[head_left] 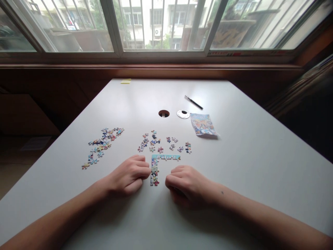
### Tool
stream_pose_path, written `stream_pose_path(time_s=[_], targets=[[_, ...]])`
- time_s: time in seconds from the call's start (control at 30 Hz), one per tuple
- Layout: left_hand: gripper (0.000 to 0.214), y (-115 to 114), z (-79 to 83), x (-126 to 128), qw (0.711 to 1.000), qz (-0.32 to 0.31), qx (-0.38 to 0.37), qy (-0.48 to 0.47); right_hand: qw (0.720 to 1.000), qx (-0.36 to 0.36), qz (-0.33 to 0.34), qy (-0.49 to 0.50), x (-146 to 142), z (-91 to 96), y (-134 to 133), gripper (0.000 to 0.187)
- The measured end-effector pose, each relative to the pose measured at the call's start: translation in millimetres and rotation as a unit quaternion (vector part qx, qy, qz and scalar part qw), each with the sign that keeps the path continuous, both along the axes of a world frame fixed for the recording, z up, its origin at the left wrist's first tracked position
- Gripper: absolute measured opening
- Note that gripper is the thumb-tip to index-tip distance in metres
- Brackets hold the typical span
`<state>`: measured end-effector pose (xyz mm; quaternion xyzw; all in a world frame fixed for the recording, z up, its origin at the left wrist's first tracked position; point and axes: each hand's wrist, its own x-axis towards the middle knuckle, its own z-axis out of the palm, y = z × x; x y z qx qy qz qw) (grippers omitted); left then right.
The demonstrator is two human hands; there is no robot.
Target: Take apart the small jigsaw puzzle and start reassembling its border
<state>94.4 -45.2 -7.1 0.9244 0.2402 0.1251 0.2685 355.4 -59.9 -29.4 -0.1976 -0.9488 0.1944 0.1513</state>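
Several joined jigsaw pieces form an L-shaped corner [154, 170] on the table, with a light blue strip along its top and a patterned strip down its left side. My left hand [134, 173] rests closed at the outer left edge of this corner, its knuckles close to the strip. Inside the angle of the L, a little to the right, my right hand [183, 182] is curled into a fist. Its fingertips are turned under, and whatever they may hold is hidden. Loose jigsaw pieces [153, 139] lie just beyond the corner, with others [172, 147] to their right.
A larger spread of loose pieces [101, 146] lies at the left. Toward the back right are a printed picture sheet [203, 124], a black pen [194, 102] and a round cover [183, 114] beside a cable hole [163, 113]. A yellow note [126, 81] sits at the far edge.
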Motion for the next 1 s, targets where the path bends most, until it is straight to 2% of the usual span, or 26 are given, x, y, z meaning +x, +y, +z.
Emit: stream_pose_path(time_s=[0.47,1.0], targets=[[0.018,-0.9,1.0,-2.6,0.999,0.001,0.021,0.040,1.000,-0.012,-0.007,-0.002,0.4,-1.0,-1.6,0.018],[0.020,-0.7,0.0,-3.7,0.999,0.000,0.020,0.043,1.000,-0.014,-0.002,0.007,0.7,-1.2,-0.7,0.019]])
